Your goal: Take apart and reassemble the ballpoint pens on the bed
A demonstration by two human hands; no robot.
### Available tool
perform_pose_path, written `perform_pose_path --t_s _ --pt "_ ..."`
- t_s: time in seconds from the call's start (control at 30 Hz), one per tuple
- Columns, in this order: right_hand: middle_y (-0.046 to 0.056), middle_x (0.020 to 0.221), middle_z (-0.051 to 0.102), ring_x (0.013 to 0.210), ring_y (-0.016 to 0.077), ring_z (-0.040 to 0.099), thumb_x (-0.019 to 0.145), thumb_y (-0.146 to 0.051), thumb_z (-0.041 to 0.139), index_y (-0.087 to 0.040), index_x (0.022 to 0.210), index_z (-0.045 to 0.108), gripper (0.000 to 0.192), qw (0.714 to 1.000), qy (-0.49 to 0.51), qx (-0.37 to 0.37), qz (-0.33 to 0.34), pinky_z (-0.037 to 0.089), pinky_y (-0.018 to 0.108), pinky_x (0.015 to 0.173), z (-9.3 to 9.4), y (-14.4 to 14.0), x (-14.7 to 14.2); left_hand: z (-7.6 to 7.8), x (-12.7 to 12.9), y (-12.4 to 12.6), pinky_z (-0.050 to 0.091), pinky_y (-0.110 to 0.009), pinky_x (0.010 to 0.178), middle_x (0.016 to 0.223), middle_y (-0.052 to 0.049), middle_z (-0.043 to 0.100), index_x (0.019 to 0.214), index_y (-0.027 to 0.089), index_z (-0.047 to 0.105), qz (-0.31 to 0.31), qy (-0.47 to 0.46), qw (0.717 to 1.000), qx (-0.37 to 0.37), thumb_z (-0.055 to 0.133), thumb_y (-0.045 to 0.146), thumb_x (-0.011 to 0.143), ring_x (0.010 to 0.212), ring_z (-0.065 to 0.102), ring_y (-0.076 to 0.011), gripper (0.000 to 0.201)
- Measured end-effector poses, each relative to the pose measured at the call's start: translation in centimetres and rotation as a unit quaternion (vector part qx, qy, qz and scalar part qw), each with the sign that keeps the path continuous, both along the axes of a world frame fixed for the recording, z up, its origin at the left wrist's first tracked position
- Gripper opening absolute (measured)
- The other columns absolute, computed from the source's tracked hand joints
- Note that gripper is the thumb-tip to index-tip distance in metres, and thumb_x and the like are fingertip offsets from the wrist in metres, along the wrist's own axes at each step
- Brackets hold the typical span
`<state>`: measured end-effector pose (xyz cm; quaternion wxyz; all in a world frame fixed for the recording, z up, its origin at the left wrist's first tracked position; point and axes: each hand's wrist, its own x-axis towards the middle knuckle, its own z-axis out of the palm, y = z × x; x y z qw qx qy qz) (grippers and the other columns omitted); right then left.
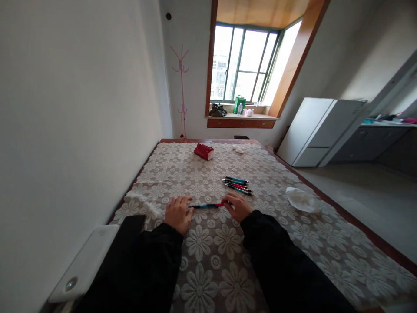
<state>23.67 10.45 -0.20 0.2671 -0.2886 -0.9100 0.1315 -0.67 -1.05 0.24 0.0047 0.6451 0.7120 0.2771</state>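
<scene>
— What lay on the table (208,256) besides? — A flowered lace cloth (202,182) covered it; a red packet (203,151) sat near the far end; a crumpled tissue (300,199) lay toward the right edge. — And beyond? — A pink coat stand (182,87) stood in the corner; a green bag (239,104) rested on the windowsill (241,116); a white cabinet (321,130) stood at right.

One head-worn view looks forward and down along the table (293,243) toward the window (247,65) beyond its far end
</scene>
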Motion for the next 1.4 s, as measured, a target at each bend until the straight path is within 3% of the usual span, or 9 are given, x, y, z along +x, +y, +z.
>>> perform_pose_path --t_s 0.13,0.27,0.37,0.5,0.63,0.77,0.97,1.17,1.4 --pt "0.004 0.086 0.063 0.082 0.0181 0.056 0.087 -0.024 0.059 -0.021 0.092 0.066 0.009 0.996 -0.042 0.001 0.073 0.043 0.030 0.077 0.0 -1.5 -1.4 0.6 0.4 -0.2 0.039 -0.037 0.089 0.103 -0.004 0.066 0.098 0.024 0.064 -0.066 -0.019 0.997 0.030 0.047 0.014 0.085 0.102 0.054 -0.0229 0.023" --pt "0.004 0.088 0.063 0.083 0.0193 0.056 0.080 -0.032 0.070 -0.021 0.092 0.065 0.017 0.995 -0.066 0.005 0.070 0.043 0.031 0.078 -0.4 -1.6 -1.6 0.8 0.8 -0.4 0.041 -0.037 0.088 0.097 -0.003 0.066 0.091 0.024 0.066 -0.116 -0.031 0.993 0.015 0.055 0.017 0.079 0.100 0.054 -0.0233 0.018" --pt "0.005 0.087 0.063 0.083 0.0192 0.056 0.084 -0.027 0.063 -0.021 0.086 0.063 0.007 0.996 -0.068 0.010 0.065 0.043 0.031 0.078 -0.4 -1.6 -1.5 0.8 1.0 -0.6 0.042 -0.038 0.088 0.097 -0.004 0.066 0.092 0.026 0.068 -0.142 -0.024 0.990 0.003 0.062 0.022 0.075 0.101 0.054 -0.0249 0.019" --pt "0.003 0.083 0.065 0.078 0.0180 0.058 0.089 -0.023 0.052 -0.020 0.093 0.059 0.008 0.997 -0.070 -0.012 0.028 0.041 0.029 0.073 -0.1 -2.1 -1.6 0.6 1.0 -0.5 0.042 -0.037 0.086 0.093 -0.004 0.067 0.092 0.027 0.069 -0.167 -0.019 0.986 -0.009 0.061 0.026 0.079 0.097 0.055 -0.0239 0.015" --pt "0.002 0.076 0.066 0.067 0.0159 0.059 0.097 -0.029 0.039 -0.021 0.092 0.060 0.023 0.994 -0.106 -0.038 0.009 0.038 0.026 0.062 0.1 -2.5 -1.7 0.4 0.9 -0.3 0.043 -0.034 0.084 0.091 -0.004 0.067 0.092 0.024 0.066 -0.150 -0.023 0.988 -0.003 0.049 0.027 0.090 0.094 0.056 -0.0214 0.017" --pt "0.003 0.077 0.066 0.068 0.0158 0.059 0.096 -0.034 0.042 -0.021 0.088 0.062 0.025 0.995 -0.092 -0.038 0.032 0.037 0.024 0.062 0.3 -2.5 -1.6 0.4 0.8 -0.3 0.044 -0.032 0.080 0.087 -0.005 0.066 0.094 0.022 0.063 -0.119 -0.036 0.992 0.001 0.040 0.030 0.094 0.090 0.057 -0.0205 0.024" --pt "0.002 0.075 0.065 0.067 0.0156 0.058 0.096 -0.031 0.042 -0.020 0.088 0.060 0.022 0.994 -0.100 -0.045 0.023 0.035 0.025 0.060 0.1 -2.6 -1.7 0.3 0.7 -0.2 0.044 -0.031 0.082 0.089 -0.004 0.067 0.098 0.023 0.065 -0.134 -0.063 0.989 0.001 0.057 0.034 0.087 0.090 0.058 -0.0200 0.017" --pt "0.002 0.069 0.062 0.062 0.0152 0.054 0.097 -0.030 0.039 -0.020 0.085 0.057 0.024 0.991 -0.121 -0.028 0.045 0.032 0.026 0.058 0.0 -2.8 -1.9 0.9 0.8 -0.5 0.040 -0.031 0.078 0.083 -0.003 0.067 0.085 0.023 0.064 -0.140 -0.023 0.990 -0.017 0.049 0.031 0.091 0.088 0.056 -0.0200 0.019" --pt "0.005 0.079 0.062 0.075 0.0182 0.053 0.096 -0.029 0.043 -0.019 0.087 0.057 0.020 0.994 -0.039 0.044 0.094 0.038 0.028 0.068 0.5 -2.8 -2.0 0.8 1.1 -0.5 0.034 -0.026 0.063 0.059 -0.002 0.055 0.060 0.020 0.055 -0.100 -0.055 0.992 -0.057 0.029 0.039 0.098 0.067 0.053 -0.0151 0.050"
